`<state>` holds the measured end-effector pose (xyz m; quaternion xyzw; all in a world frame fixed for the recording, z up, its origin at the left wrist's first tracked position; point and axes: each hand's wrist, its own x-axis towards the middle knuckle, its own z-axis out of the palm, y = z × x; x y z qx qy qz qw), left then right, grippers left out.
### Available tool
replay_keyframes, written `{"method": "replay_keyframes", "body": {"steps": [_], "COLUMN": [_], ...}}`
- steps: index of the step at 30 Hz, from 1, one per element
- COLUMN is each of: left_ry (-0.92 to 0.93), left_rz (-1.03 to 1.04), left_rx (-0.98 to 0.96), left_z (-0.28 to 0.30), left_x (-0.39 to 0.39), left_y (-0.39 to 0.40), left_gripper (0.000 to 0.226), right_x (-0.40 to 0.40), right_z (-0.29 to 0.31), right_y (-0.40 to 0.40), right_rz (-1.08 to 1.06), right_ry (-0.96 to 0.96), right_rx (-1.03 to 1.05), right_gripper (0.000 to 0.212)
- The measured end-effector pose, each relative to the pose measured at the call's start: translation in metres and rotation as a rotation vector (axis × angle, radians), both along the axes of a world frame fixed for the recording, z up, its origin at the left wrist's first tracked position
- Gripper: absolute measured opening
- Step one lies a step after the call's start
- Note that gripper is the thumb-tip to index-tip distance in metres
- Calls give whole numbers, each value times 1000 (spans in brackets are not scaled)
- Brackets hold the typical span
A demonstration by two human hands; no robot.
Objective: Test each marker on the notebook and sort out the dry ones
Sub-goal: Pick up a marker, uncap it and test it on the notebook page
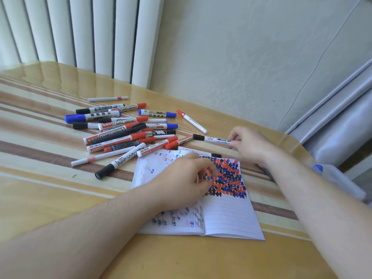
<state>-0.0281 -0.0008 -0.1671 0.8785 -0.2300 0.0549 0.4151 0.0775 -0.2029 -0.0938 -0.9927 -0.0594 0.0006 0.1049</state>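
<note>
An open lined notebook (pixel 227 216) lies on the table, its right page thick with red, blue and black test marks. My left hand (pixel 181 180) rests on the notebook with fingers curled, pressing the pages down. My right hand (pixel 249 143) pinches the end of a black-capped white marker (pixel 213 139) just beyond the notebook's top edge. A pile of several red, blue and black markers (pixel 124 129) spreads over the table to the left of that marker.
The striped wooden table (pixel 50 190) ends at a rounded corner on the right. A clear container with a blue-capped marker (pixel 330 176) sits by my right forearm. A radiator and a wall stand behind the table. Two thin white pens lie apart from the pile.
</note>
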Motion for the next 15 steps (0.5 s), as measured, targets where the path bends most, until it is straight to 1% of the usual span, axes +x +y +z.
{"method": "replay_keyframes", "body": {"steps": [2,3,4,5,7,8,9,10,11,12,13,14,15], "left_ry": [5,-8,-50,-121,-275,-330,-359,-361,-353,-352,-362,-365,-348], "left_rz": [174,262,323,347,303,259,220,192,159,111,47,-28,-98], "left_rx": [-165,-233,-239,-161,144,272,351,370,343,306,280,263,255], "left_z": [3,4,4,3,1,-2,-3,-2,-1,0,2,4,5], "left_x": [0,1,1,2,3,4,4,4,5,4,3,0,-2], "left_y": [-2,-2,-2,0,2,2,2,1,1,0,-1,-1,-2], "left_gripper": [27,33,39,46,50,46,41,36,32,30,29,31,33], "right_x": [-19,-31,-43,-56,-78,-85,-91,-96,-101,-104,-108,-111,-114], "right_z": [4,4,2,-1,-13,-20,-28,-34,-38,-43,-47,-52,-54], "right_y": [-25,-33,-38,-38,-34,-32,-29,-27,-25,-23,-20,-16,-10], "right_rz": [38,81,129,173,207,206,201,197,222,283,367,454,516], "right_ry": [-113,-133,-139,-134,-142,-182,-227,-239,-184,-89,37,120,158], "right_rx": [151,187,204,241,347,419,531,711,955,1156,1270,1281,1267], "right_gripper": [13,14,16,19,25,27,27,23,19,25,32,34,33]}}
